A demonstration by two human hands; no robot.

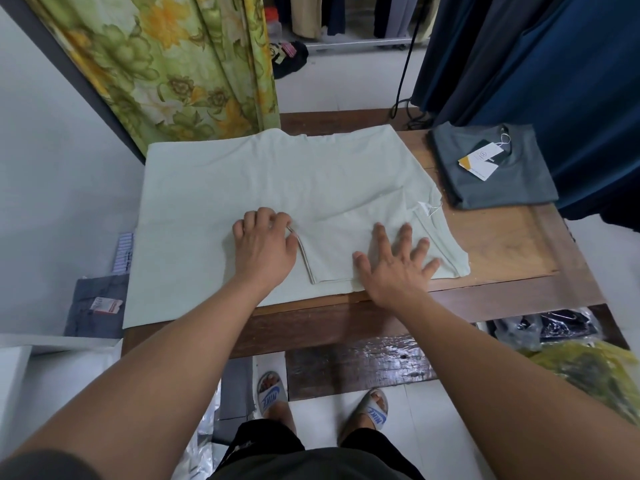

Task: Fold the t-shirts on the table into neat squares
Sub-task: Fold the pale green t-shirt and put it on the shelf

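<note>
A pale mint t-shirt lies spread across the wooden table, its left part hanging over the table's left edge. One sleeve is folded inward over the body near the front. My left hand rests on the shirt with curled fingers pinching the hem of that folded sleeve. My right hand lies flat with spread fingers, pressing the sleeve down near the collar. A folded grey t-shirt with a paper tag sits at the table's far right.
A floral green curtain hangs behind the table on the left. Dark blue garments hang at the right. Bagged clothes lie on the floor at the right, and a grey packet lies at the left. My sandalled feet stand below the table's front edge.
</note>
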